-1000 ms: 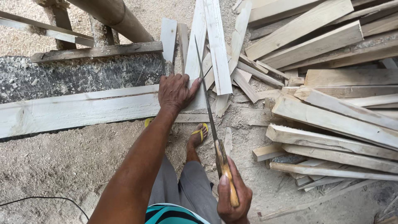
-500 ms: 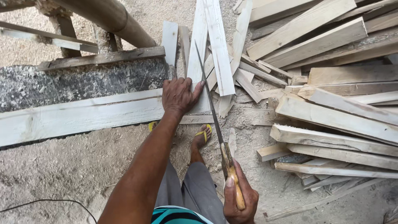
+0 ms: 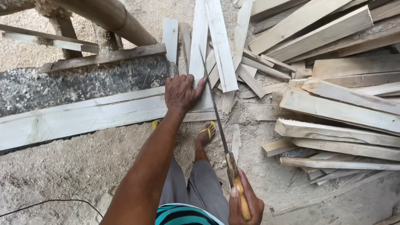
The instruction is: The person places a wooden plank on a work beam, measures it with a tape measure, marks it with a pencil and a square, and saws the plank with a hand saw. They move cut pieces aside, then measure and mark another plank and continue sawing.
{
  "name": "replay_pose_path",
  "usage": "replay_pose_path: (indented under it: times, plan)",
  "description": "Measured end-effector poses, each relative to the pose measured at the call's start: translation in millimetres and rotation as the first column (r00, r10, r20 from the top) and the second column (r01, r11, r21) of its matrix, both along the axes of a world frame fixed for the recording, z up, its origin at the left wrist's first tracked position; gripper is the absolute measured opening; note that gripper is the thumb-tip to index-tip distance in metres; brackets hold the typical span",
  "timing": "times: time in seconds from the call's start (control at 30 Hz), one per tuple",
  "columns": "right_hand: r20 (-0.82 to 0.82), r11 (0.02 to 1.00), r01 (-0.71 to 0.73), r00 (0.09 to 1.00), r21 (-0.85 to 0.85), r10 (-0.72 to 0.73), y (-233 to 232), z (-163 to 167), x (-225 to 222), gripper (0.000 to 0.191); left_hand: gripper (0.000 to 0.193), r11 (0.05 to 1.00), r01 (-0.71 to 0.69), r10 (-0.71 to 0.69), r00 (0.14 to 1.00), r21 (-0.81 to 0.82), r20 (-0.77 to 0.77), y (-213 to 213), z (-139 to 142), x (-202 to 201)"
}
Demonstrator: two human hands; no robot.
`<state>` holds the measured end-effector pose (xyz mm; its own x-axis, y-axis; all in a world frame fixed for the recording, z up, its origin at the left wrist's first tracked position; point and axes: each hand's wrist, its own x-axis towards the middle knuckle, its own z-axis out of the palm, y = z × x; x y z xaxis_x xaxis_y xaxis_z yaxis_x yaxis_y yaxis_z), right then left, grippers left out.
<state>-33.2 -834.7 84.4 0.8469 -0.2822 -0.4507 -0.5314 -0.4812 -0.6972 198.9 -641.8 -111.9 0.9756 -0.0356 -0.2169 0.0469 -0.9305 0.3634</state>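
My left hand (image 3: 181, 92) presses flat on the right end of a long pale plank (image 3: 83, 116) that lies across a dark bench (image 3: 83, 81). My right hand (image 3: 243, 204) grips the wooden handle of a hand saw (image 3: 216, 116). Its thin blade runs up past my left thumb and meets the plank's end. My foot in a yellow sandal (image 3: 207, 133) stands on the sawdust below the plank.
A heap of rough boards (image 3: 333, 83) fills the right side. Several thin offcuts (image 3: 221, 46) lie just beyond the plank. A thick round pole (image 3: 112, 16) slants at top left. A black cable (image 3: 50, 206) crosses the sandy ground at bottom left.
The saw has drawn back toward me, and my right hand sits lower in view. My left hand has stayed pressed on the plank.
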Motion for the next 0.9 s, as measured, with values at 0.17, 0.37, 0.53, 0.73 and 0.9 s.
replay_pose_path:
  times: [0.17,0.37,0.53,0.73,0.9]
  plan:
    - [0.649,0.961,-0.259,0.715,-0.102,0.261,39,-98,123,0.038,0.059,1.0,-0.003,0.003,0.995,-0.001,0.098,2,0,0]
    - [0.57,0.945,-0.278,0.754,-0.175,0.327,19,-91,58,0.044,0.062,1.0,0.024,-0.023,0.999,0.018,-0.028,5,-1,-1]
    - [0.339,0.981,-0.194,0.921,-0.022,0.19,-1,-24,-14,0.054,0.063,1.0,0.022,-0.022,1.0,0.019,-0.018,2,1,4]
    - [0.523,0.97,-0.218,0.818,-0.106,0.241,43,-148,148,0.052,0.06,1.0,0.024,-0.024,1.0,0.004,-0.017,6,-5,-1]
    - [0.475,0.955,-0.277,0.83,-0.107,0.294,2,-74,11,0.052,0.061,0.999,0.044,-0.043,0.999,0.019,-0.022,3,0,-3]
